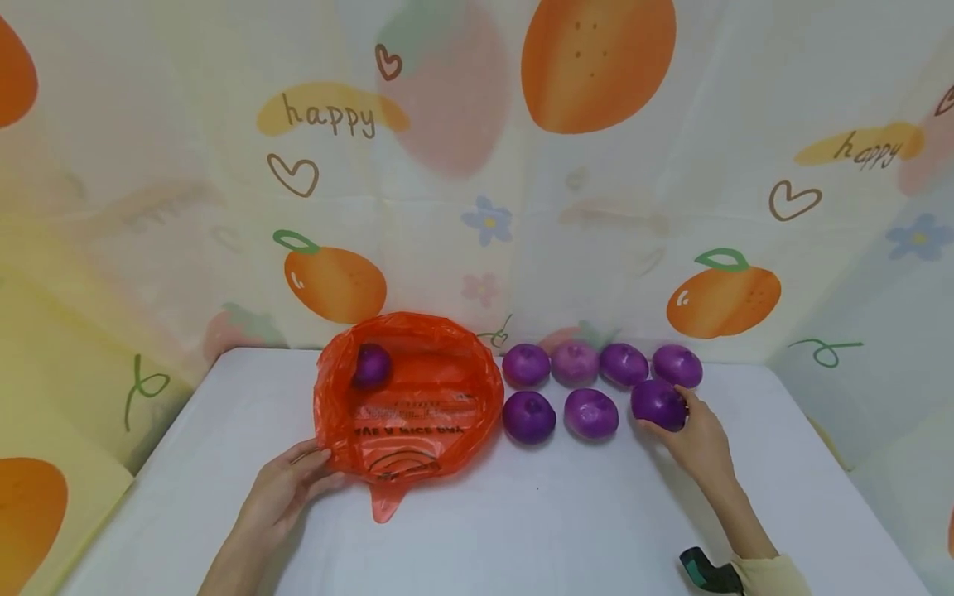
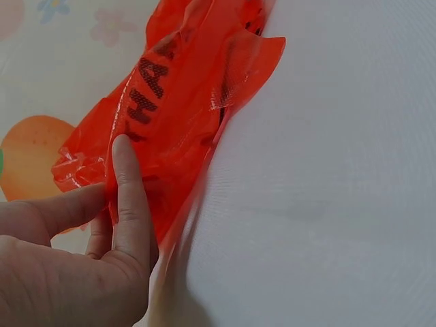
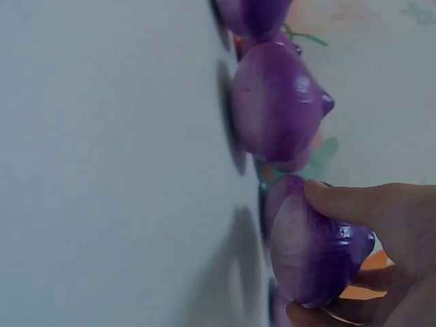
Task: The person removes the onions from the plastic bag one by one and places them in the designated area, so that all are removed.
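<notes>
A red plastic bag (image 1: 417,364) stands wide open on the table, with one purple onion (image 1: 373,366) inside it. My left hand (image 1: 286,488) pinches the bag at its near left side. In the left wrist view the fingers (image 2: 129,197) lie against the printed red plastic (image 2: 177,136). Over on the right, my right hand (image 1: 701,439) grips another purple onion (image 1: 659,406) between thumb and fingers. The right wrist view shows this onion (image 3: 317,252) with its pointed tip towards the palm.
More purple onions stand in two rows right of the bag, the back row including one onion (image 1: 526,365) near the bag and another (image 1: 676,366) at the far end. In front are two onions, one dark (image 1: 529,417) and one lighter (image 1: 591,414). A fruit-printed cloth (image 1: 596,207) hangs behind the white table (image 1: 484,546).
</notes>
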The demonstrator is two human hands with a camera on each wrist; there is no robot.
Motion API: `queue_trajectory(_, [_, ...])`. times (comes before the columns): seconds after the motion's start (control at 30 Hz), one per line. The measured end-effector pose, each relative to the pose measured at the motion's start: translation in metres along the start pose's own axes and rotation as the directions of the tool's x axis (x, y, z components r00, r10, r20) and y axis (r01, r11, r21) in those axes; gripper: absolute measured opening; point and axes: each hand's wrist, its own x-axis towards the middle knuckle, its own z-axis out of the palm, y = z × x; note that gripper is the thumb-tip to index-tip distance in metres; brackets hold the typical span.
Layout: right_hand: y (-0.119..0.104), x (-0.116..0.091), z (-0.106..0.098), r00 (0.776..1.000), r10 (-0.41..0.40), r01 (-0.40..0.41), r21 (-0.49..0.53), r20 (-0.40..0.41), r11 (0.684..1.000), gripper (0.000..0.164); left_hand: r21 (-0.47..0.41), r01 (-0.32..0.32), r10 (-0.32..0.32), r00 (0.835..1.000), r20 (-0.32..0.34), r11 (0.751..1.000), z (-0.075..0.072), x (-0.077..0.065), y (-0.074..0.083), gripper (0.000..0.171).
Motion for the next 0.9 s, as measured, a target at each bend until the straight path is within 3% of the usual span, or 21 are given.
queue_trajectory(0.5, [0.005, 0.002, 0.014, 0.995, -0.032, 0.030, 0.024, 0.094, 0.999, 0.086, 0.035, 0.008, -0.007, 1.000, -0.003, 0.999, 0.004, 0.004, -0.002, 0.053])
queue_trajectory(0.9, [0.004, 0.001, 0.016, 0.989, -0.130, 0.126, 0.057, 0.070, 0.990, 0.087, 0.034, 0.011, -0.010, 1.000, -0.011, 0.999, 0.005, 0.003, -0.003, 0.053])
